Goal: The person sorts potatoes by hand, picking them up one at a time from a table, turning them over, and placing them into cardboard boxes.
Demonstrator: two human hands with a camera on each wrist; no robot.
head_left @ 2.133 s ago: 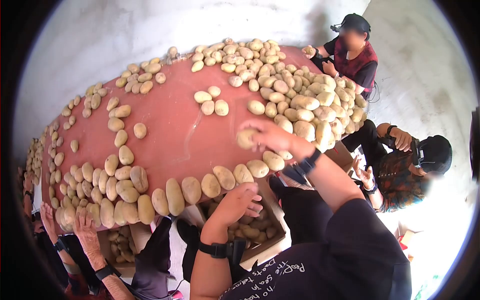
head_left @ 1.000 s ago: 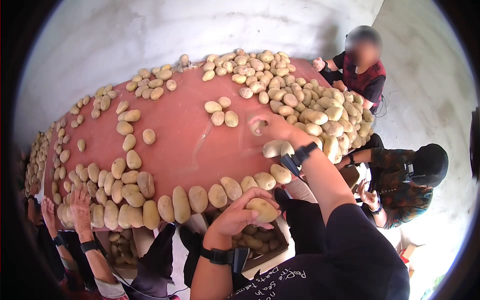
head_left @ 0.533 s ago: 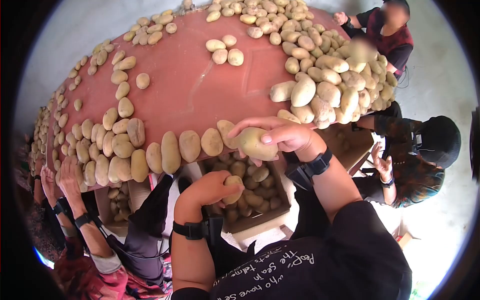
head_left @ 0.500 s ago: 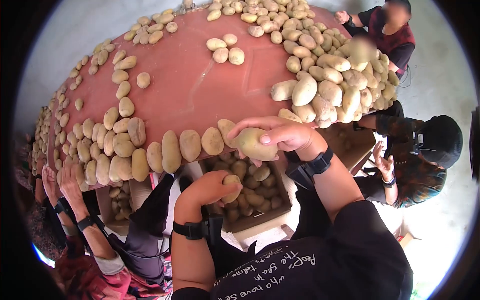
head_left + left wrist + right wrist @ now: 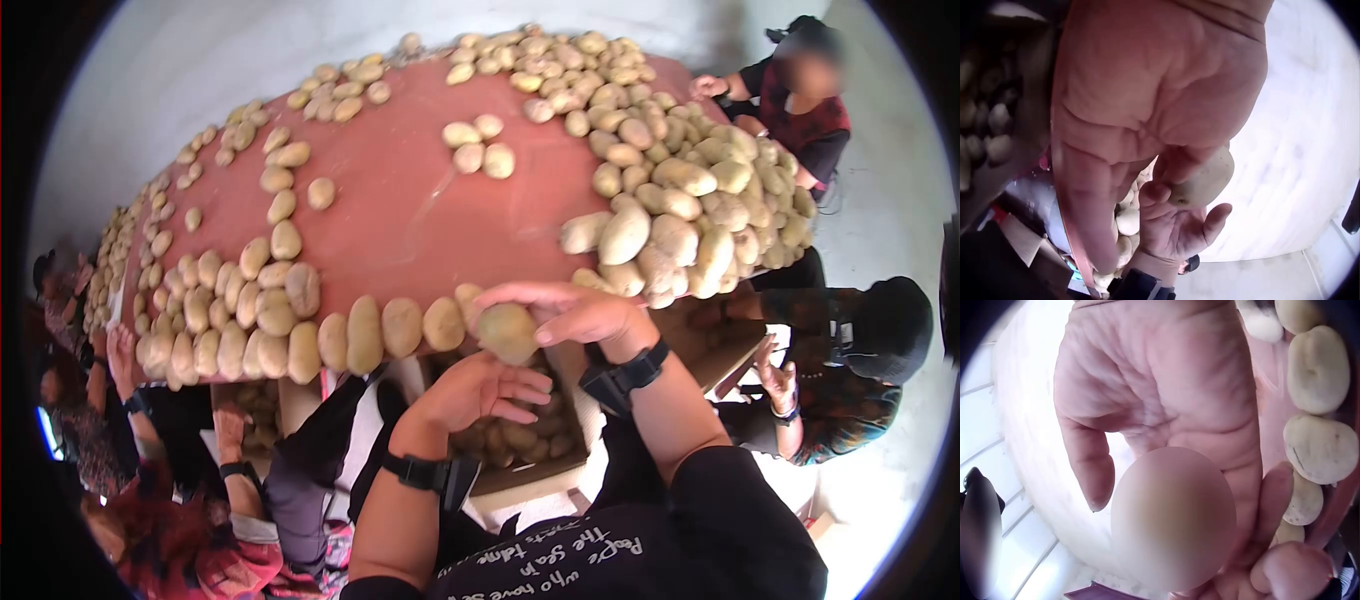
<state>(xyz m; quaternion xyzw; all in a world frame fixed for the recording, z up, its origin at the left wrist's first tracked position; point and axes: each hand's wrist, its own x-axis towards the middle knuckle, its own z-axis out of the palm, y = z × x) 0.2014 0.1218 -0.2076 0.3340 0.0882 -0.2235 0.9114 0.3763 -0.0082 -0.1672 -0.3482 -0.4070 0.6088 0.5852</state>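
My right hand (image 5: 560,312) grips a pale potato (image 5: 505,333) just off the near edge of the red table (image 5: 400,220). In the right wrist view the potato (image 5: 1172,519) lies against the palm with fingers around it. My left hand (image 5: 478,388) is directly below it, palm up and fingers spread, holding nothing. In the left wrist view the left palm (image 5: 1147,94) fills the frame, and beyond it is the right hand's potato (image 5: 1202,181). Under both hands stands a cardboard box (image 5: 520,478) of potatoes.
A row of potatoes (image 5: 350,335) lines the table's near edge, and a big pile (image 5: 680,200) covers its right end. Other people sit around: one at the right (image 5: 870,340), one at the far end (image 5: 800,90), hands at the left (image 5: 125,350).
My left hand held a potato over the box; now it is empty and has risen under the right hand. The right hand keeps its potato at the table edge.
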